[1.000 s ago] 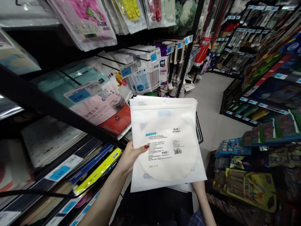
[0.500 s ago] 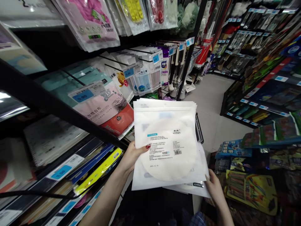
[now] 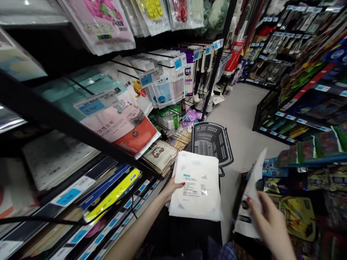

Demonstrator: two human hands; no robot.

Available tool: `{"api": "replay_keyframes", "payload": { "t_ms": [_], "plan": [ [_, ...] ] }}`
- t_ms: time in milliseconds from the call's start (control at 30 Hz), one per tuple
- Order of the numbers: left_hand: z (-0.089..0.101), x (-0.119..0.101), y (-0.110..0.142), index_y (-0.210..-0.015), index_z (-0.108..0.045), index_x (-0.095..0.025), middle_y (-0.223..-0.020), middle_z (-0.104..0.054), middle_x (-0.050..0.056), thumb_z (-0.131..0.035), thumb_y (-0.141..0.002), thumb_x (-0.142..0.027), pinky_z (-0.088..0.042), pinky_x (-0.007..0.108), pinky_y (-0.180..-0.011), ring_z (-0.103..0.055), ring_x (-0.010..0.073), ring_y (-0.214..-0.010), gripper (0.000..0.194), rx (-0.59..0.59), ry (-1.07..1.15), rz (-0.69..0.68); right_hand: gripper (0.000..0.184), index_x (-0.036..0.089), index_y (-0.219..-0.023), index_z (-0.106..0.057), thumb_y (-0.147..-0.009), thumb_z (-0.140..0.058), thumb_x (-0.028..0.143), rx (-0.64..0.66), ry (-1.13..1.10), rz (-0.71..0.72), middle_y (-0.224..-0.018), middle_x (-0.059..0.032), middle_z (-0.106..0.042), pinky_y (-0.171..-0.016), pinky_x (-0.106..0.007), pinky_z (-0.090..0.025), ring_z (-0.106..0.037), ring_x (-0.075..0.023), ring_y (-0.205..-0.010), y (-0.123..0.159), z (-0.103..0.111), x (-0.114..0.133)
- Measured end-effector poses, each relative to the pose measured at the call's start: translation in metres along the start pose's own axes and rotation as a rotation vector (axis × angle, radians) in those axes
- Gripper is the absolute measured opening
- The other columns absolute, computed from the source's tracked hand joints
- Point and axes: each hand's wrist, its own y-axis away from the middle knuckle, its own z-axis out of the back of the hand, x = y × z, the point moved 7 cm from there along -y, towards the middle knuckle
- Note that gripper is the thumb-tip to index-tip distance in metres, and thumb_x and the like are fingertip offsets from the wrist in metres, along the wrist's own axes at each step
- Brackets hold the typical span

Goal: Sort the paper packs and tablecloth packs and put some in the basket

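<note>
My left hand (image 3: 173,189) is closed on the left edge of a stack of flat white packages (image 3: 199,162), thumb on top. The upper one shows a round pale shape and printed text with the back side facing me. Off to the right, my right hand (image 3: 264,213) pinches a separate white package (image 3: 252,191), tilted and seen nearly edge-on, with dark print near its lower part. The two hands are apart. Just beyond the stack, a dark grey shopping basket (image 3: 208,141) with slots in its walls stands on the floor.
Left of me a shelf rack holds hanging packs, among them a pink and red tablecloth pack (image 3: 124,126) and face masks (image 3: 165,88). A slanting black post (image 3: 78,126) crosses the near left. Snack bags (image 3: 296,216) lie at lower right. A grey floor aisle (image 3: 244,108) runs ahead.
My right hand has drawn one white package off to the right, away from the stack. The stack in my left hand is lower, and the basket behind it now shows.
</note>
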Motion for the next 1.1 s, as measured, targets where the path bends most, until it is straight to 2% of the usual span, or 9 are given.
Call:
{"api": "replay_keyframes", "payload": {
  "t_ms": [133,233,333,400,467,567,667,800,1100],
  "plan": [
    [0.008,0.011,-0.004,-0.114,-0.051,-0.009,-0.103,-0.062,0.019,-0.072,-0.059,-0.026,-0.042,0.044,-0.086,-0.057,0.0303,-0.096,0.061,-0.058,0.059,0.076,0.027,0.017,-0.099,-0.051,-0.081,-0.035,0.028,0.319,0.365,0.182,-0.066,-0.0085,-0.063,-0.051,-0.027,-0.038,-0.058,-0.0215,-0.056,0.019,-0.095,0.063],
    [0.008,0.013,-0.003,-0.113,-0.051,-0.008,-0.102,-0.062,0.018,-0.061,-0.069,-0.04,-0.044,0.041,-0.085,-0.058,0.0287,-0.095,0.055,-0.087,0.151,0.133,0.027,0.012,-0.101,-0.05,-0.079,-0.036,0.018,0.525,0.45,0.322,-0.076,-0.0127,-0.063,-0.056,-0.029,-0.039,-0.059,-0.0231,-0.066,0.049,-0.168,0.095],
    [0.007,0.014,-0.003,-0.11,-0.054,-0.008,-0.102,-0.062,0.018,-0.062,-0.069,-0.039,-0.044,0.039,-0.084,-0.058,0.0285,-0.095,0.052,-0.069,0.163,0.14,0.029,0.015,-0.101,-0.051,-0.083,-0.036,0.031,0.644,0.304,0.396,-0.08,-0.0113,-0.062,-0.059,-0.029,-0.041,-0.058,-0.0222,-0.071,0.067,-0.203,0.1],
    [0.009,0.013,-0.003,-0.109,-0.054,-0.008,-0.103,-0.062,0.018,-0.069,-0.063,-0.027,-0.044,0.039,-0.084,-0.059,0.0289,-0.094,0.053,-0.063,0.115,0.107,0.034,0.015,-0.104,-0.051,-0.085,-0.032,0.036,0.564,0.247,0.377,-0.086,-0.0111,-0.061,-0.066,-0.031,-0.042,-0.057,-0.0219,-0.078,0.056,-0.197,0.084],
    [0.01,0.013,-0.003,-0.11,-0.054,-0.008,-0.105,-0.061,0.019,-0.072,-0.057,-0.017,-0.043,0.041,-0.085,-0.058,0.0298,-0.095,0.056,-0.033,0.076,0.084,0.039,0.014,-0.11,-0.049,-0.084,-0.033,0.038,0.366,0.295,0.345,-0.101,-0.0139,-0.057,-0.079,-0.036,-0.039,-0.051,-0.0247,-0.095,0.033,-0.177,0.057],
    [0.008,0.013,-0.003,-0.11,-0.054,-0.008,-0.109,-0.058,0.019,-0.072,-0.056,-0.013,-0.041,0.043,-0.087,-0.057,0.0311,-0.097,0.057,0.014,0.067,0.076,0.058,0.014,-0.125,-0.038,-0.077,-0.043,0.047,0.182,0.437,0.341,-0.129,-0.015,-0.037,-0.095,-0.048,-0.023,-0.026,-0.0325,-0.121,0.007,-0.154,0.016],
    [0.008,0.014,-0.003,-0.11,-0.053,-0.008,-0.109,-0.058,0.02,-0.071,-0.058,-0.013,-0.041,0.045,-0.087,-0.057,0.0319,-0.095,0.055,0.01,0.075,0.083,0.07,0.02,-0.134,-0.025,-0.075,-0.041,0.054,0.224,0.52,0.316,-0.141,-0.011,-0.015,-0.096,-0.054,-0.015,-0.008,-0.0363,-0.127,0.005,-0.162,-0.014],
    [0.01,0.014,-0.003,-0.11,-0.052,-0.009,-0.107,-0.059,0.02,-0.07,-0.061,-0.016,-0.042,0.046,-0.086,-0.058,0.0315,-0.094,0.053,-0.029,0.073,0.084,0.068,0.022,-0.137,-0.012,-0.08,-0.033,0.053,0.253,0.515,0.204,-0.144,-0.0096,0.0,-0.095,-0.051,-0.02,-0.008,-0.0364,-0.127,0.014,-0.18,-0.027],
    [0.01,0.014,-0.005,-0.112,-0.051,-0.006,-0.104,-0.061,0.021,-0.073,-0.056,-0.018,-0.041,0.046,-0.086,-0.058,0.032,-0.094,0.061,-0.031,0.018,0.054,0.068,0.023,-0.137,-0.01,-0.08,-0.034,0.052,0.286,0.435,0.178,-0.144,-0.0078,0.003,-0.096,-0.045,-0.025,-0.017,-0.0349,-0.126,0.014,-0.182,-0.027]
  ]
}}
